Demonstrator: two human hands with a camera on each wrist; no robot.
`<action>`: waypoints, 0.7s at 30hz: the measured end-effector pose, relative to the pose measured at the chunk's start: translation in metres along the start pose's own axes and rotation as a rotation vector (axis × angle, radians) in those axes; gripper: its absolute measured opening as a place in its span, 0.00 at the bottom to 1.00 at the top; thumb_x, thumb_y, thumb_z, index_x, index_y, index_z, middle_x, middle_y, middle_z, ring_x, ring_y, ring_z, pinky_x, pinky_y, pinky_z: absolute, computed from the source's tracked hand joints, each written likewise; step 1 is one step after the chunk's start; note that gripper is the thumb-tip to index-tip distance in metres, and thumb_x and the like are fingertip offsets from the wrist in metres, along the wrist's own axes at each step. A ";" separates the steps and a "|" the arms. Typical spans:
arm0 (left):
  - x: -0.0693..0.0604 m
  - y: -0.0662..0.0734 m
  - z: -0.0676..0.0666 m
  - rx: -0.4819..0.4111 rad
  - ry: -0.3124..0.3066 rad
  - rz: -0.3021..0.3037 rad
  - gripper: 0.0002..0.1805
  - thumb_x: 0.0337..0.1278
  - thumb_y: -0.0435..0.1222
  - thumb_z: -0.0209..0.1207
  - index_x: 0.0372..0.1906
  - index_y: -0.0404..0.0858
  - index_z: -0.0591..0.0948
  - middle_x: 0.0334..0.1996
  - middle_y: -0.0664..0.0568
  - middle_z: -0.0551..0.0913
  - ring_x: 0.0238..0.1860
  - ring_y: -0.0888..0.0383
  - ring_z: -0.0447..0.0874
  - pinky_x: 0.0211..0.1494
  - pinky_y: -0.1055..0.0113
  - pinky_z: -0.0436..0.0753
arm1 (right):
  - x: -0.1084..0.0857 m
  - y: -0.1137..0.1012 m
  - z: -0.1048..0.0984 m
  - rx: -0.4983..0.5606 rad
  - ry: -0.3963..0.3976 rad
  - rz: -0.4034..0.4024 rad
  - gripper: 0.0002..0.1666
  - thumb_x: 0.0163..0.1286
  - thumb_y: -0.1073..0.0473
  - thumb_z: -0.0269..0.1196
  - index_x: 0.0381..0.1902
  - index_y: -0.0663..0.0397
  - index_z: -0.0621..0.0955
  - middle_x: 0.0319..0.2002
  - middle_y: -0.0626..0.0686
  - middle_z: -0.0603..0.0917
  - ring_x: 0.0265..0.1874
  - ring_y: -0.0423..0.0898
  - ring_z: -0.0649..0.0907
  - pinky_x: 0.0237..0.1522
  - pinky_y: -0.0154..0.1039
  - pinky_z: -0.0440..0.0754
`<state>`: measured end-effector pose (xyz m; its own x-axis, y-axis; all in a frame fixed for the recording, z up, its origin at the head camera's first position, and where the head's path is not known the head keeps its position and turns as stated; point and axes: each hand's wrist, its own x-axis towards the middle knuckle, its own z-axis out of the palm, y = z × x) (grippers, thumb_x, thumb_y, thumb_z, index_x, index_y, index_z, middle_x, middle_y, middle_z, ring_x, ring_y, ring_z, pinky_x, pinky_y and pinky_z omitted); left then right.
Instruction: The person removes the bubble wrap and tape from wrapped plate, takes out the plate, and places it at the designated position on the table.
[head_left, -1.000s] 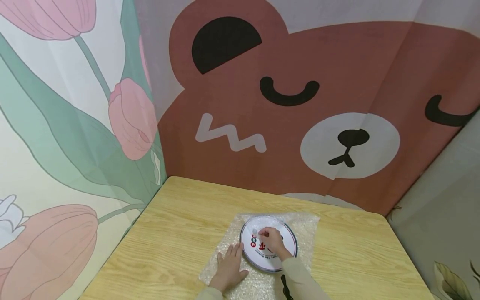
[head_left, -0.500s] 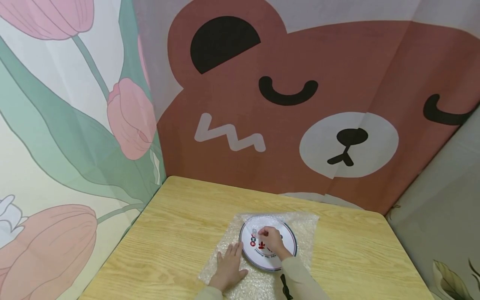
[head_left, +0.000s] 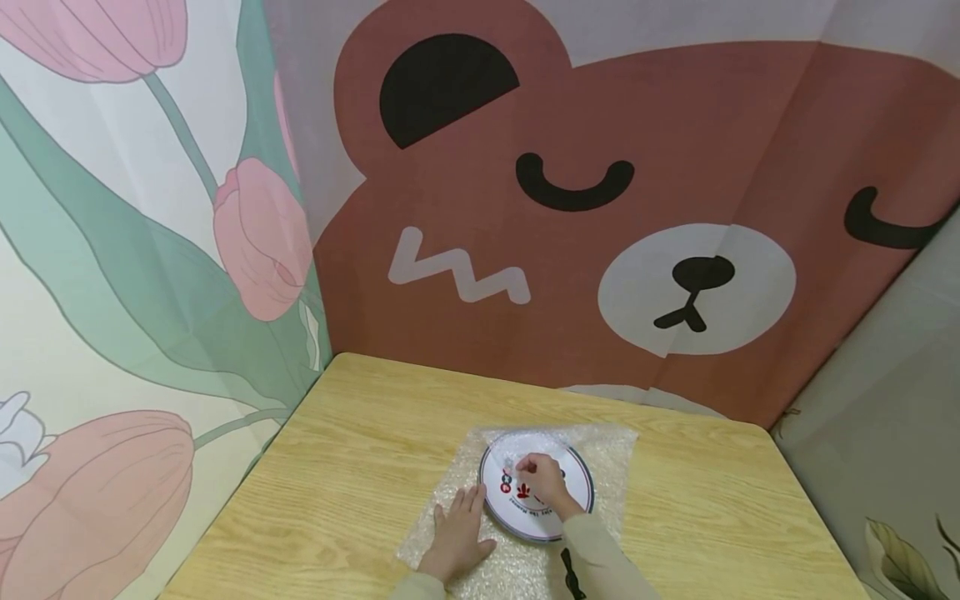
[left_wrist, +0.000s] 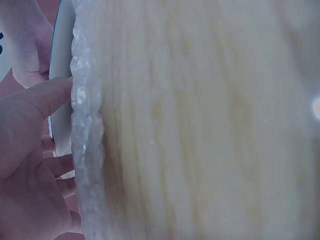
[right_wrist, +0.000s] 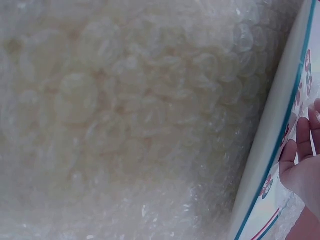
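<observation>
A bear-printed wall [head_left: 465, 200] and a tulip-printed wall [head_left: 97, 250] meet behind a wooden table [head_left: 360, 433], where a white plate with a dark rim [head_left: 525, 520] lies face up on a sheet of bubble wrap [head_left: 611, 467]. A person works with hands apart: the left hand [head_left: 459, 533] lies flat with fingers stretched out, their tips at the plate's left edge, apparently to keep it from sliding, while the right hand [head_left: 550, 483] is over the printed face, fingers bent toward the thumb; whether they pinch anything cannot be told. The wrap seems placed as a cushion between china and wood. The plate sits near the sheet's far edge, with more wrap toward the person; wood grain runs well out on both sides, leaving sideways room, while sleeves [head_left: 603, 557] take up the near side.
</observation>
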<state>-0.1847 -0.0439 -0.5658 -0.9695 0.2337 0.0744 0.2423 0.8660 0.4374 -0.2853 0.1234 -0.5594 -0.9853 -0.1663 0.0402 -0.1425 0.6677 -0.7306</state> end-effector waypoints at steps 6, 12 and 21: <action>0.001 -0.002 0.004 0.010 -0.006 -0.004 0.45 0.40 0.48 0.64 0.64 0.32 0.60 0.60 0.39 0.65 0.60 0.39 0.59 0.52 0.33 0.56 | 0.003 0.004 0.002 0.018 -0.004 0.010 0.03 0.57 0.67 0.61 0.25 0.62 0.79 0.22 0.47 0.77 0.23 0.41 0.73 0.25 0.34 0.73; 0.000 -0.002 0.005 0.010 0.001 0.000 0.45 0.39 0.48 0.64 0.63 0.32 0.60 0.60 0.39 0.65 0.60 0.39 0.59 0.52 0.32 0.56 | 0.003 0.007 0.002 0.024 0.001 -0.009 0.03 0.55 0.69 0.61 0.23 0.58 0.79 0.22 0.46 0.76 0.22 0.40 0.73 0.24 0.33 0.73; 0.001 -0.001 0.003 0.006 0.004 0.001 0.45 0.39 0.47 0.65 0.63 0.32 0.61 0.59 0.39 0.65 0.60 0.39 0.59 0.52 0.32 0.56 | 0.003 0.007 0.002 0.031 0.003 -0.014 0.04 0.56 0.68 0.61 0.22 0.57 0.79 0.21 0.47 0.76 0.22 0.40 0.73 0.24 0.33 0.73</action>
<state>-0.1854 -0.0438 -0.5688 -0.9693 0.2329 0.0785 0.2437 0.8685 0.4317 -0.2889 0.1262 -0.5659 -0.9835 -0.1730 0.0525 -0.1531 0.6429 -0.7505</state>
